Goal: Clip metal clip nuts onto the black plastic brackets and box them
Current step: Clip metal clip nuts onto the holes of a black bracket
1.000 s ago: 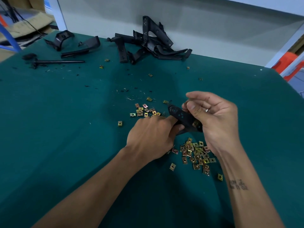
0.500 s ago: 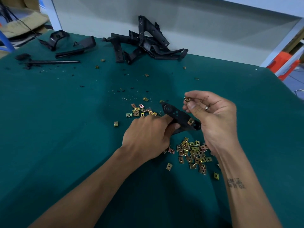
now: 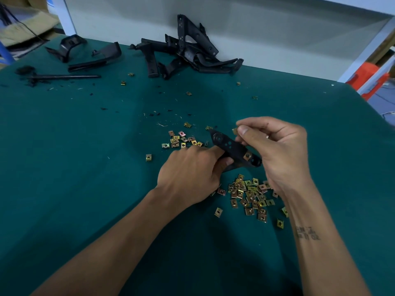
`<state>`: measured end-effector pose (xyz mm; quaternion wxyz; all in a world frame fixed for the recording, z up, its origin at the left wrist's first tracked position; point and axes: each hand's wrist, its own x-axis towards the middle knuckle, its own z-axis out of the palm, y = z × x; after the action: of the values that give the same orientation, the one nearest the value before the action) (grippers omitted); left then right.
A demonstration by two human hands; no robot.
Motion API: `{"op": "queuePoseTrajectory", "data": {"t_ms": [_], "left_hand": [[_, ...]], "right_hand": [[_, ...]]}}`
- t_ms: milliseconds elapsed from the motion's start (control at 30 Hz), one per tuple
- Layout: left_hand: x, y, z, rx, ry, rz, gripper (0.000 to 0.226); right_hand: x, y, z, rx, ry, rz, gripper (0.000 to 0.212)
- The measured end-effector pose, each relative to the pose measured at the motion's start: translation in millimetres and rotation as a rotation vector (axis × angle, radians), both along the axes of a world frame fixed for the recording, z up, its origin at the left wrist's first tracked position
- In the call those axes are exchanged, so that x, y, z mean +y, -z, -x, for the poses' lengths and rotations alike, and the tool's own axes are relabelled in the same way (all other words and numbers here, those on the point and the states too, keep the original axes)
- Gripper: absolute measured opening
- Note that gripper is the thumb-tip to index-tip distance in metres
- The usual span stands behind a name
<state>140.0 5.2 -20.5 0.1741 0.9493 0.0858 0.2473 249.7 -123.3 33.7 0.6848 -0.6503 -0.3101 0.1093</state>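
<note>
- Head view looks down on a green table [image 3: 74, 189] with both bare forearms reaching in from below.
- Left hand [image 3: 190, 174] lies knuckles up, its fingers curled round the near end of a black bracket [image 3: 232, 149]; the thumb is tucked under the part.
- That bracket is held just above the table, slanting from upper left to lower right, its round end pointing away from the person.
- One clip nut [image 3: 248, 155] already sits on the bracket near its right end.
- Right hand [image 3: 277, 148] hovers over the bracket's right half, its thumb and forefinger pinching a second nut [image 3: 235, 130] just above the bracket; the other fingers are loosely curled.
- I cannot tell whether the pinched nut touches the bracket.
- Near pile [image 3: 250, 194] of loose brass-coloured nuts lies on the table just below the hands, partly hidden by the right wrist.
- Far pile [image 3: 180, 141], smaller, lies just left of the bracket's round end.
- Single nuts are scattered farther out, one lone nut [image 3: 148, 157] left of the left hand.
- Bracket heap [image 3: 188, 54] rests against the white wall [image 3: 277, 39] at the far edge, well apart from the hands.
- Two curved black parts [image 3: 85, 52] and a thin rod [image 3: 64, 77] lie at far left, with black shavings [image 3: 158, 113] strewn around mid-table.
- Orange stool [image 3: 367, 80] stands beyond the right corner.
- Tattoo marks [image 3: 307, 232] show on the right forearm.
</note>
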Motion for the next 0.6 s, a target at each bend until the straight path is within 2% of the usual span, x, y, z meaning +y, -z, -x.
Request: {"op": "queuePoseTrajectory", "data": {"t_ms": [100,267,400,600], "left_hand": [[0.3,-0.4,-0.1,0.005,0.002,-0.001,0.03],[-0.1,-1.4,0.6,-0.003,-0.009,0.006,0.033],[-0.5,-0.8,0.7,-0.007,-0.032,0.003,0.041],[-0.5,1.1,0.8,-0.036,-0.042,-0.012,0.032]], "right_hand": [[2.2,0.6,4.1,0.051,-0.039,0.051,0.022],[4.3,0.4,8.2,0.193,-0.047,0.001,0.017],[5.6,3.4,7.2,0.151,-0.059,-0.003,0.021],[12.1,11.1,8.1,0.0,0.019,-0.01,0.019]]}}
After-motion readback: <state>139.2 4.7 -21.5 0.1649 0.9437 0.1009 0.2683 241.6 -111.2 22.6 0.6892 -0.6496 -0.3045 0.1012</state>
